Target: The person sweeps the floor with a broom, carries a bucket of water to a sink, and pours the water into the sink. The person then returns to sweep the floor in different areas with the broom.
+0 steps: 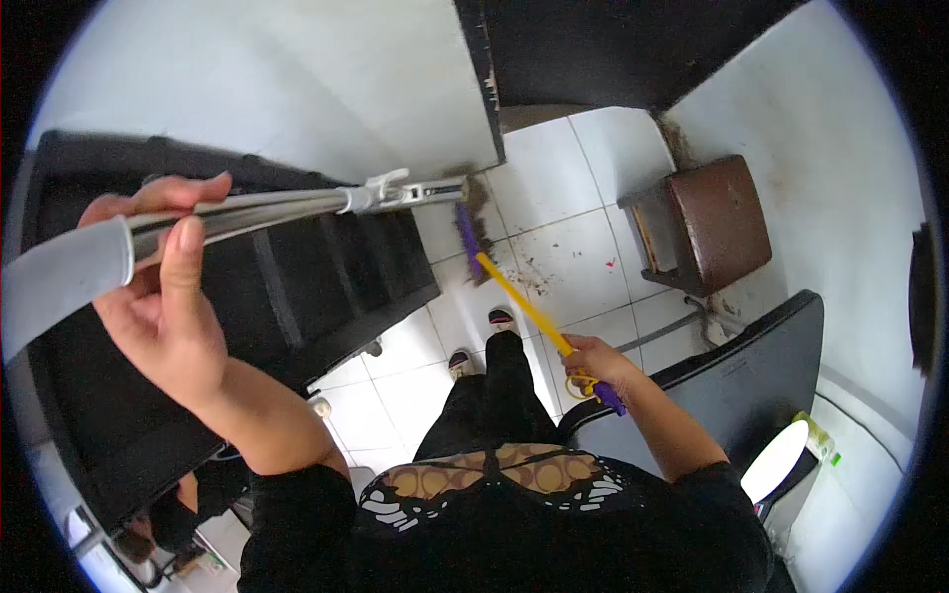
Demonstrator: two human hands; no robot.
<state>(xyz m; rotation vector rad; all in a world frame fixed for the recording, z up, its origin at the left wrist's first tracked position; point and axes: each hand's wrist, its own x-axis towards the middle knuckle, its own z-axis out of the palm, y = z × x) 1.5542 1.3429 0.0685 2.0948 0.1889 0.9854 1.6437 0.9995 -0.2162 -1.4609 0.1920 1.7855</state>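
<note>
My left hand (183, 341) is raised at the left, fingers and thumb closed around a long pale-grey assembly of rods (287, 203) with a white clip near its far end. Its exact kind I cannot make out. A broom (524, 306) with a yellow stick is in my right hand (603, 364), gripped near the purple top end. The broom's purple head and dark bristles rest on the tiled floor (549, 183), beside the far end of the rods. Scattered dirt (534, 272) and small scraps lie just right of the bristles.
A black bench or cabinet (297, 277) runs along the left. On the right stand a brown-topped stool (727, 227) and a dark chair back or panel (732, 366). A white wall corner (425, 89) meets the floor ahead. Another person (183, 504) shows at lower left.
</note>
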